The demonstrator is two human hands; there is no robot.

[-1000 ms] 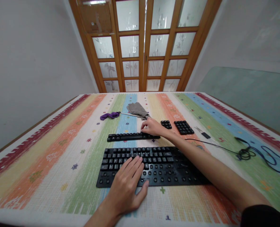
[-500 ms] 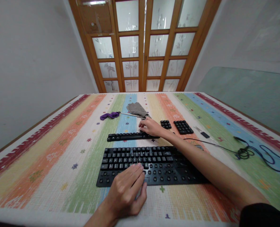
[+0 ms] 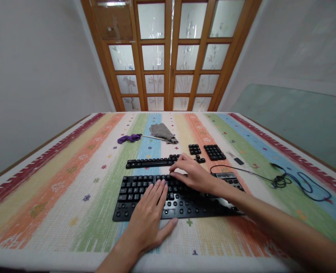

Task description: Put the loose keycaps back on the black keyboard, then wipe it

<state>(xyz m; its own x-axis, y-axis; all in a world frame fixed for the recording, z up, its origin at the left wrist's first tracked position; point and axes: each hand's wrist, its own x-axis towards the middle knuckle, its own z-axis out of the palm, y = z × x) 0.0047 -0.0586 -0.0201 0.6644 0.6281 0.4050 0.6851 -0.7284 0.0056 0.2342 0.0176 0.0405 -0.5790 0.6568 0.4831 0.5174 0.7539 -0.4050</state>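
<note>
A black keyboard (image 3: 190, 210) lies across the front of the table, its upper rows fitted with keycaps and its lower rows showing bare key sockets. My left hand (image 3: 149, 212) rests on it with fingers stretched out and the thumb spread. Over the keyboard's upper rows, my right hand (image 3: 192, 174) bends its thumb and fingertips together in a pinch. Whatever sits between those fingertips is too small and hidden to name. Just behind the keyboard is a row of loose keycaps (image 3: 150, 163), partly covered by my right hand.
Two blocks of loose keycaps stand further back, a smaller one (image 3: 194, 149) and a larger one (image 3: 214, 152). A grey glove-like cloth (image 3: 162, 132) and a purple cloth (image 3: 129, 138) lie behind. At right are a small black object (image 3: 238, 161) and a coiled cable (image 3: 280, 181).
My right hand has come back from the loose keycap row to the keyboard's upper rows, still pinched. My left hand has shifted slightly up the keyboard, its fingers flatter. The view has moved slightly.
</note>
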